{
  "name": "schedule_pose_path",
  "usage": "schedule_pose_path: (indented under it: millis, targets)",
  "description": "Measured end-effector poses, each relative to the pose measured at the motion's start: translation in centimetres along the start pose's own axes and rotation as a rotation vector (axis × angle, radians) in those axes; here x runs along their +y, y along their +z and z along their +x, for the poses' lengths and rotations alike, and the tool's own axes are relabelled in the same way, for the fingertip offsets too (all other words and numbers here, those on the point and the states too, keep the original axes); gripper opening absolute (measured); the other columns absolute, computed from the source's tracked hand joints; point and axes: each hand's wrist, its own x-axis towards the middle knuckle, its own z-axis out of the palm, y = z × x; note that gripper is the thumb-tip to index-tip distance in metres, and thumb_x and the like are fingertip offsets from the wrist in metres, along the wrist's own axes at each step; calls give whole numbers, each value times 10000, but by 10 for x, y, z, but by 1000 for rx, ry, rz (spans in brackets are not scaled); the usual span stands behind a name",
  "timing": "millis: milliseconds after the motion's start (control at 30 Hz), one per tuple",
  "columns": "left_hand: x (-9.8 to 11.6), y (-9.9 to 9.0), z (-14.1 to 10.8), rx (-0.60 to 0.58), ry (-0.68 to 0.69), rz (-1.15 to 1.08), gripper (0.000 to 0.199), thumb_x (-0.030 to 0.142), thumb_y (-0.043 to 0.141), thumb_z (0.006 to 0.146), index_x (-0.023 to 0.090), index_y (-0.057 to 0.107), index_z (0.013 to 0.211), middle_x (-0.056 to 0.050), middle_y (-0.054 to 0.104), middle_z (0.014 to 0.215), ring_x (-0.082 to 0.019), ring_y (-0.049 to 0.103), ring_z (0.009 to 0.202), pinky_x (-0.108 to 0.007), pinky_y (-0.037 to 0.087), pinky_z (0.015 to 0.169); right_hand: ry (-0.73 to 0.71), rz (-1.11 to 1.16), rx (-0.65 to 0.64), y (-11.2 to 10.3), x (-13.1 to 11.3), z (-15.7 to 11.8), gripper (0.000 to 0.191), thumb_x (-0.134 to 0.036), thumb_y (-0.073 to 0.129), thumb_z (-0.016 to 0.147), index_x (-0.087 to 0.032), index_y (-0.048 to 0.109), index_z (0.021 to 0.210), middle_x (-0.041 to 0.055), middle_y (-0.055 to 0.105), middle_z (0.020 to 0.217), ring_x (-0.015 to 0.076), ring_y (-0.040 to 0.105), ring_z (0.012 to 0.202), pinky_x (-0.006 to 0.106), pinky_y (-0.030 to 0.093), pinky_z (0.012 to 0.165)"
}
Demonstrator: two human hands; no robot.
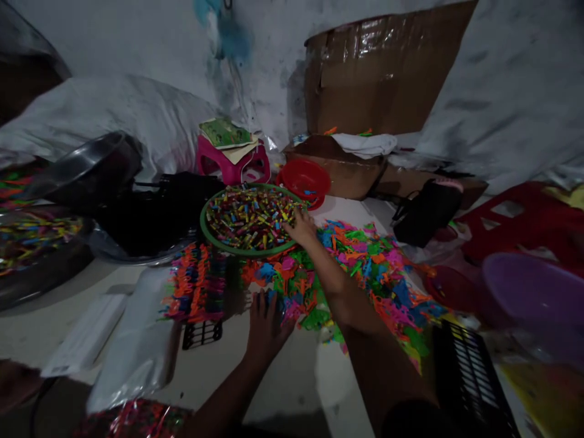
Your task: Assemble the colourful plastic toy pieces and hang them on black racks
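Observation:
My right hand (302, 227) reaches over the right rim of a round green basin (214, 241), its fingers apart and touching the contents. The basin is full of small, multicoloured wrapped cylinders (250, 216). My left hand (269, 325) lies palm down on the white table (292, 389), fingers spread, at the near edge of a heap of bright plastic pieces (365, 267) in orange, green, blue and pink. Left of that hand, orange, blue and pink pieces (196, 283) stand in rows above a black slotted rack (202, 334).
Clear plastic bags (137, 334) lie at left, near a metal bowl (41, 261) of similar cylinders. A red bowl (305, 176) and pink stool (219, 159) stand behind the basin. To the right are a black crate (474, 371) and purple basin (533, 286).

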Motion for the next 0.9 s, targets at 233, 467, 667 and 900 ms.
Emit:
schedule_pose_path:
  millis: [233,467,667,900]
  targets:
    - [2,-6,2,-91,-32,-21,570,416,553,749,125,433,1223,-199,281,1380,-339,166,1309,-517,256,1002,-12,-79,-55,26,-21,4,387,-372,435,805,-188,494,1140,147,435,1187,279,493,1019,499,297,913]
    - [3,-7,2,-144,-75,-29,547,416,535,754,148,442,1222,-190,273,1394,-350,165,1308,-532,234,1001,-145,385,97,30,-7,19,310,-116,536,676,-163,567,981,75,373,1162,181,431,1081,287,366,920]
    - [1,-7,4,-126,-78,-78,556,408,535,749,181,417,1243,-171,335,1366,-341,191,1303,-537,249,989,143,669,351,-5,-3,18,234,-117,512,659,-137,585,881,54,520,981,158,461,994,287,354,921]
    - [12,-25,12,-136,-66,-166,508,380,528,765,163,418,1211,-177,411,1293,-335,241,1280,-565,221,989,289,1175,173,-21,4,-94,313,-212,493,601,-155,586,895,-26,571,724,87,467,519,234,411,543]
